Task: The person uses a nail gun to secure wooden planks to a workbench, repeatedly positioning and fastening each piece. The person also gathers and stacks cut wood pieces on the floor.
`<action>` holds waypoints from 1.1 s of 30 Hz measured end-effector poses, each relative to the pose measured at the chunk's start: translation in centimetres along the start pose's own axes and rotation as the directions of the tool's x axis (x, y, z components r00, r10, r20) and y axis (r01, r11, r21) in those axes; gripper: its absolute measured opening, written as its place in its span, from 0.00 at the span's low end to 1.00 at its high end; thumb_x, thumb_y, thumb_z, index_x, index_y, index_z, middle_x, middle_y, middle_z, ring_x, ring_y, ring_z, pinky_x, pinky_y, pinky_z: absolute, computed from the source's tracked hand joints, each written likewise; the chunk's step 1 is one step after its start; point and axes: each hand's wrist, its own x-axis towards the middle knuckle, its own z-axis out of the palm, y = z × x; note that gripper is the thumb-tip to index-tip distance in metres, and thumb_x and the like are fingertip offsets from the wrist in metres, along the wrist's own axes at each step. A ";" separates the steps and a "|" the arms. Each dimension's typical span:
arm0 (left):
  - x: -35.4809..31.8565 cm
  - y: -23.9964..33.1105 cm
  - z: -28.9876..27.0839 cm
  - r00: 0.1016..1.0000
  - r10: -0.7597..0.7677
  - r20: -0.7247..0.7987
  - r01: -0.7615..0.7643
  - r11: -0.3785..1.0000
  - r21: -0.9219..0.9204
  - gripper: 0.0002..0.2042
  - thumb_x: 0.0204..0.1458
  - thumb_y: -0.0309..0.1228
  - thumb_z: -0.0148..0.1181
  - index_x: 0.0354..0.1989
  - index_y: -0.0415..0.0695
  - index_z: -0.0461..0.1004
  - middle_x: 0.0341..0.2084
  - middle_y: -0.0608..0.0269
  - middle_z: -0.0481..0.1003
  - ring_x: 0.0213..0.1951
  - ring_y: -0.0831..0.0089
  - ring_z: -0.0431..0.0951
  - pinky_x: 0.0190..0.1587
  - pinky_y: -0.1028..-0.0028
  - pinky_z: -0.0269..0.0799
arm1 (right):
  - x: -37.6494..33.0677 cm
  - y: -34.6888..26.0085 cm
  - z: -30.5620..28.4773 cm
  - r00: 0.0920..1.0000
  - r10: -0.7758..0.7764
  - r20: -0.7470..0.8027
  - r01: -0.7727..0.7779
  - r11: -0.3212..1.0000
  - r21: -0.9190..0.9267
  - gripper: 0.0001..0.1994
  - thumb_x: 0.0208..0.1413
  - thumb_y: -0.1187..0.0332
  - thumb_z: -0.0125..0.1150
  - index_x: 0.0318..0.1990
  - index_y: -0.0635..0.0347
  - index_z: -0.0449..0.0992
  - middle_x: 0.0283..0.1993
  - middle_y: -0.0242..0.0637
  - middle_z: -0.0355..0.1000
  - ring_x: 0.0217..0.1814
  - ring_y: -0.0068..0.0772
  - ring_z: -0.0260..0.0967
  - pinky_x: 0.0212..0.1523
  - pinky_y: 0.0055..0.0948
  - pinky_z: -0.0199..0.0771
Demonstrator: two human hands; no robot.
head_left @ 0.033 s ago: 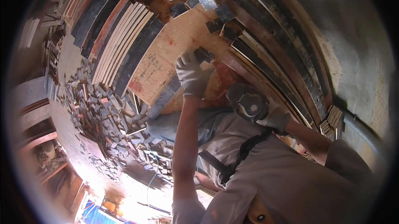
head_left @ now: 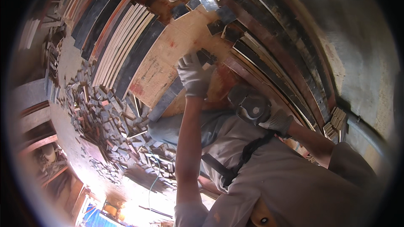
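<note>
The left hand (head_left: 193, 75), in a pale work glove, reaches up and away from the body and rests on a light plywood board (head_left: 168, 58) that lies across a stack of long planks. Its grip is closed on a small dark offcut (head_left: 207, 56): the fingers curl around the near end of the piece, while the far end sticks out just past the fingertips toward the upper right. The offcut lies on the board's right-hand part, touching it as far as one can tell.

The right hand (head_left: 277, 121), also gloved, sits lower and to the right, near the torso. It clasps the grey, rounded body of a power tool (head_left: 249, 102), which lies just to the left of the hand and just below and to the right of the left hand. Its grip wraps the rear of the tool; how tightly cannot be told, since the fingers are hidden behind the housing.

Beyond the board, more dark square offcuts (head_left: 219, 18) lie scattered near its far end, well apart from the held piece. Long dark and pale planks (head_left: 122, 37) run on the left of the board, and curved dark strips (head_left: 286, 58) on its right. A heap of small wood scraps (head_left: 101, 117) covers the floor to the left.
</note>
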 end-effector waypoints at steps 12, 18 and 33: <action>4.5 -2.6 0.1 0.983 0.105 0.152 -0.104 0.994 -0.015 0.36 0.35 0.48 0.85 0.54 0.44 0.81 0.45 0.53 0.79 0.49 0.48 0.77 0.53 0.52 0.76 | 0.1 0.6 0.0 0.998 -0.034 0.049 0.031 0.996 0.078 0.21 0.51 0.58 0.77 0.48 0.61 0.82 0.43 0.50 0.84 0.46 0.53 0.83 0.47 0.46 0.84; 4.3 -2.3 -0.9 0.980 0.110 0.168 -0.111 0.994 -0.001 0.42 0.34 0.48 0.86 0.61 0.45 0.78 0.51 0.52 0.79 0.55 0.48 0.76 0.58 0.54 0.75 | -0.1 1.1 -0.2 0.995 0.054 0.089 -0.063 0.993 0.096 0.21 0.50 0.57 0.78 0.47 0.61 0.83 0.43 0.50 0.84 0.47 0.53 0.83 0.48 0.46 0.84; -0.9 -10.0 -9.5 0.925 -0.241 -0.293 0.225 0.970 -0.088 0.37 0.52 0.47 0.77 0.69 0.44 0.71 0.61 0.48 0.72 0.63 0.51 0.70 0.67 0.52 0.65 | 0.4 2.0 0.9 0.979 0.019 0.202 -0.083 0.945 0.315 0.24 0.50 0.57 0.76 0.53 0.58 0.81 0.45 0.53 0.84 0.50 0.58 0.82 0.52 0.48 0.81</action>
